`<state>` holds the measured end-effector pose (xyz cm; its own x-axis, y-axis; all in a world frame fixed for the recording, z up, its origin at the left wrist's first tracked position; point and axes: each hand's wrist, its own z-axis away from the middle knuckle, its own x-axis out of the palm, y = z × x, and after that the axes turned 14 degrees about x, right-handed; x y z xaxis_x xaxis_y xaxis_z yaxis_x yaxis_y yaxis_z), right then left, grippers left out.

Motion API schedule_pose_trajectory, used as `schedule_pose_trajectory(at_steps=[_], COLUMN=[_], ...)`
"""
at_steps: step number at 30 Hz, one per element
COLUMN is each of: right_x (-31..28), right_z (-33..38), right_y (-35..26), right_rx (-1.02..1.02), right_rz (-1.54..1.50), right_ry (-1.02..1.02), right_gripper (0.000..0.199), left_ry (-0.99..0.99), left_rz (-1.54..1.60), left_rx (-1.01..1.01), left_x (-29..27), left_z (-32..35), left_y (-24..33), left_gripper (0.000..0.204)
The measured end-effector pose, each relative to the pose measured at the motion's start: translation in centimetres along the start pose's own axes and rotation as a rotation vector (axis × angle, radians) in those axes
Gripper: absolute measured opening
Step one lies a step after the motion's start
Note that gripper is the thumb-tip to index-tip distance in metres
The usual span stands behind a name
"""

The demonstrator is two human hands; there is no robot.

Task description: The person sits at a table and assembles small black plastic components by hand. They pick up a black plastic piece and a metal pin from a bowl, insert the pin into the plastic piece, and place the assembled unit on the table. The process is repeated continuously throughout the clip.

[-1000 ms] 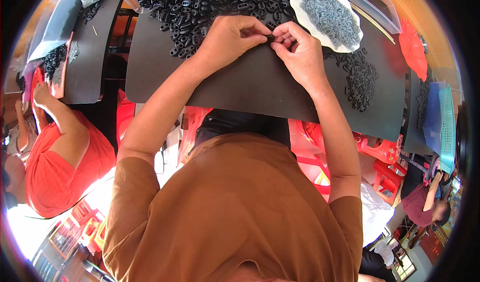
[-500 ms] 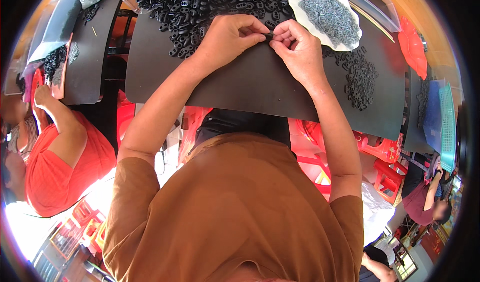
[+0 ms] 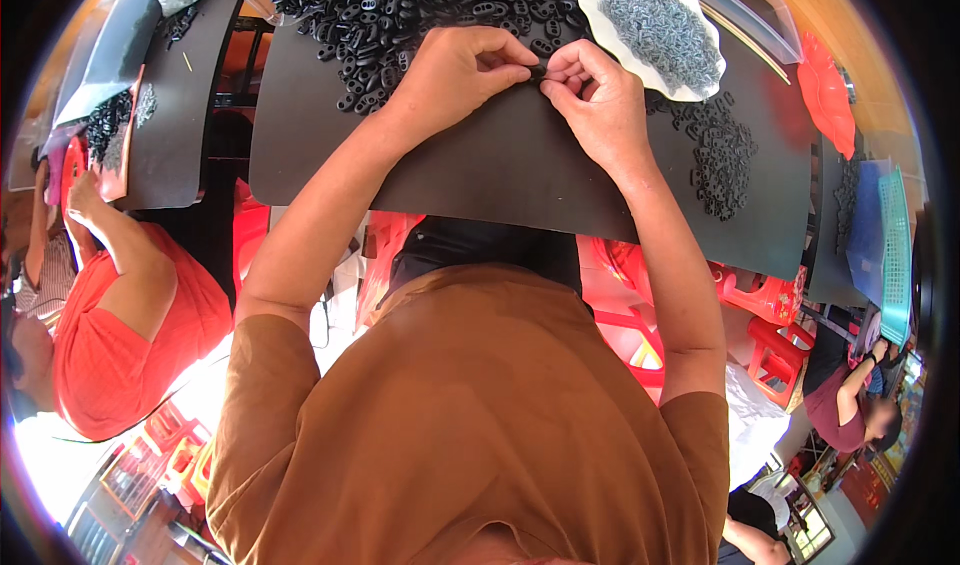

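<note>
Over the dark table (image 3: pixel 480 180), my left hand (image 3: pixel 460 73) and my right hand (image 3: pixel 600 95) meet fingertip to fingertip. Between them is a small black plastic piece (image 3: pixel 538 72), pinched by the fingers of both hands and mostly covered by them. Just beyond my hands spreads a big pile of black oval pieces with holes (image 3: pixel 370 25). A white scalloped dish (image 3: pixel 592 10) to the right of my right hand holds many small, shiny, grey-clear parts (image 3: pixel 655 33). Nearer on the right lies a smaller heap of black pieces (image 3: pixel 722 165).
Clear plastic bins (image 3: pixel 755 10) stand at the far right, near a red scalloped dish (image 3: pixel 826 100). A turquoise basket (image 3: pixel 895 255) is at the right rim. Red stools (image 3: pixel 778 350) stand below the table. On the left, a person in red (image 3: pixel 140 325) sits by another table (image 3: pixel 175 115).
My hands stay almost in place, still pinching the small black piece, with only slight finger movement. At the left, the seated people have shifted a little.
</note>
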<state>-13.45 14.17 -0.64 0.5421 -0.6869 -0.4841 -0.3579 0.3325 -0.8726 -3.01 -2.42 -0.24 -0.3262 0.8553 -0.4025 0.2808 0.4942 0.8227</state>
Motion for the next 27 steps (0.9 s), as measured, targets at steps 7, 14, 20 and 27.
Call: schedule_pose_trajectory(at_steps=[7,14,20,27], right_x=[-0.08,-0.15,-0.26,-0.23], right_z=[0.09,0.24,0.24,0.33], right_y=[-0.38,-0.52,-0.76,-0.81], right_rx=[0.001,-0.004,0.000,0.006], right_rz=[0.024,0.043,0.058,0.065], right_ry=[-0.005,-0.019,-0.020,-0.017], right_gripper=[0.017,0.017,0.016,0.016], left_ry=[-0.006,-0.011,-0.003,-0.001], left_rz=[-0.028,-0.054,-0.038,-0.021], left_rx=[0.019,0.033,0.026,0.007], left_x=[0.03,0.05,0.12,0.12], left_z=[0.07,0.07,0.10,0.17], left_y=[-0.04,0.00,0.03,-0.08], left_gripper=[0.014,0.013,0.013,0.014])
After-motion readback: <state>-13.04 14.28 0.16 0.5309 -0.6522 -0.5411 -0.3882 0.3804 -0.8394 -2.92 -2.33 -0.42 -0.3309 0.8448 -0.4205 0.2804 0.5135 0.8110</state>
